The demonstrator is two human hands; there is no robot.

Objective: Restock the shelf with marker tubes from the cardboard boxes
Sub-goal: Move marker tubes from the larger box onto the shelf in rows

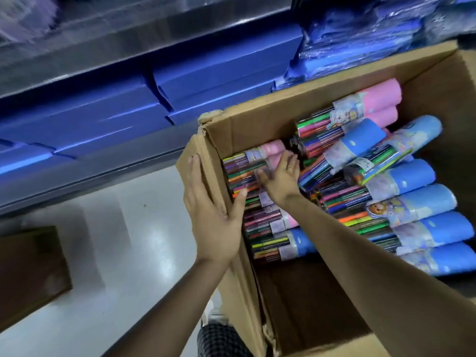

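Observation:
An open cardboard box (257, 112) holds several clear marker tubes with pink or blue caps, lying in rows. My right hand (280, 179) reaches into the box and rests with spread fingers on a pink-capped marker tube (270, 149) at the top of the left row. The thumb lies over its clear part. My left hand (211, 215) lies flat on the outside of the box's left wall, fingers straight, thumb over the rim touching the markers. Blue-capped tubes (422, 202) fill the right side. The near part of the box floor is bare.
A low shelf (90, 176) to the left carries long blue boxes (103, 119). Blue plastic-wrapped packs (360, 34) sit behind the cardboard box. A brown box (31, 266) stands on the glossy white floor (116, 253) at left. Checked fabric (219, 336) shows below.

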